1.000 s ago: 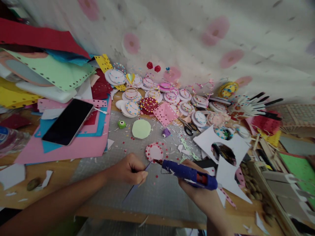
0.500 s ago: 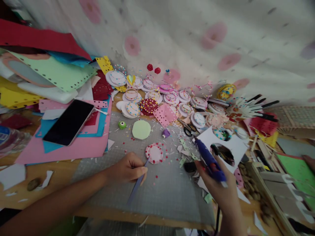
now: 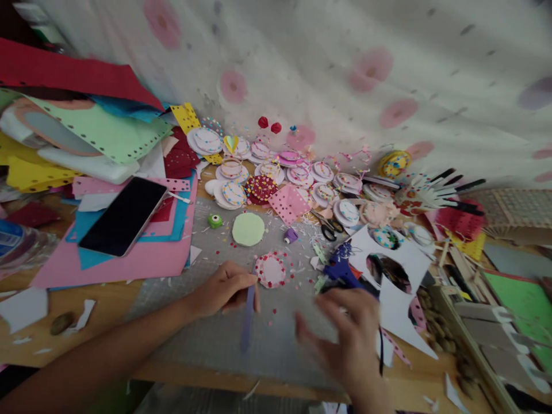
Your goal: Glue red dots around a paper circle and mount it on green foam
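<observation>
My left hand (image 3: 224, 288) pinches a thin blue-purple paper strip (image 3: 247, 322) that hangs down over the grey cutting mat (image 3: 276, 339). Just beyond its fingertips lies a pink paper disc with a dotted rim (image 3: 270, 270). My right hand (image 3: 345, 339) hovers over the mat, blurred by motion, fingers spread and holding nothing. The blue glue gun (image 3: 340, 269) lies on the table just beyond that hand, beside a white card with a round hole (image 3: 401, 253).
A black phone (image 3: 123, 215) rests on pink and blue paper sheets at the left. Several decorated paper discs (image 3: 302, 172) crowd the back, with a green disc (image 3: 248, 229), scissors (image 3: 328, 225) and small punches nearby. Trays and a green sheet (image 3: 521, 299) fill the right edge.
My right hand carried the glue gun away from the strip to the right, set it down by the white card, and now moves back empty. The left hand has turned the strip more upright.
</observation>
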### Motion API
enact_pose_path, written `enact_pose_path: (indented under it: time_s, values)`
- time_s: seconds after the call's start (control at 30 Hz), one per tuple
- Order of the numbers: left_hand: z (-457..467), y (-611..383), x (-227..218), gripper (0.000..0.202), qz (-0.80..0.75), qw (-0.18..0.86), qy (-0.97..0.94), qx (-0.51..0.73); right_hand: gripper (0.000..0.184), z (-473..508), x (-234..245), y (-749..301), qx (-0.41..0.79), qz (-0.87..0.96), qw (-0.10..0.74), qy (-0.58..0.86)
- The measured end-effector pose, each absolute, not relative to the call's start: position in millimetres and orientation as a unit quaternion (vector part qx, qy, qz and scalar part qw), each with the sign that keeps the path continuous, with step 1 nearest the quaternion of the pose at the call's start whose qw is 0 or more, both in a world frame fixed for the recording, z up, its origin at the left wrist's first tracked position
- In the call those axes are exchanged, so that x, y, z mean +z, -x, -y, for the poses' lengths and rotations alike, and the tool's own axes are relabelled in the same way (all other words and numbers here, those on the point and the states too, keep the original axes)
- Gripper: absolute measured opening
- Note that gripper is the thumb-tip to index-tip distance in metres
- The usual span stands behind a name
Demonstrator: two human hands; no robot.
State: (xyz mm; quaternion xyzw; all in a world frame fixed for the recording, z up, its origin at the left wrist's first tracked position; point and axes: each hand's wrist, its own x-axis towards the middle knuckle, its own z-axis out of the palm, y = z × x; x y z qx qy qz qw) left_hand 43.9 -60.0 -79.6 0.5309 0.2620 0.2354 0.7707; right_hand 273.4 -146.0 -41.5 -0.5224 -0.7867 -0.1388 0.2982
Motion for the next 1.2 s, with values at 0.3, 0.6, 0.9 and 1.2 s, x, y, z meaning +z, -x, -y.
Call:
enact_pose_path:
  time_s: [0.3,0.6,0.9,1.2]
  values:
    - [66,-45,-82,0.054,-0.286,0.75,-0.543,0.247,0.023,104,-27,-202,-0.125,0.927,0.223,0.275]
    - [69,-47,-72,0.049,-0.265,0.772,-0.53,0.229,0.012,89,-43,-234,0.064,0.645,0.577,0.497]
    - [72,-61,-70,0.039,-0.4,0.756,-0.464,0.23,0.011,88,-66,-228,0.414,0.342,0.674,0.508]
    - [62,-62,-69,0.029,-0.421,0.789,-0.409,0.183,0.009,93,-73,-225,0.4,0.352,0.64,0.553]
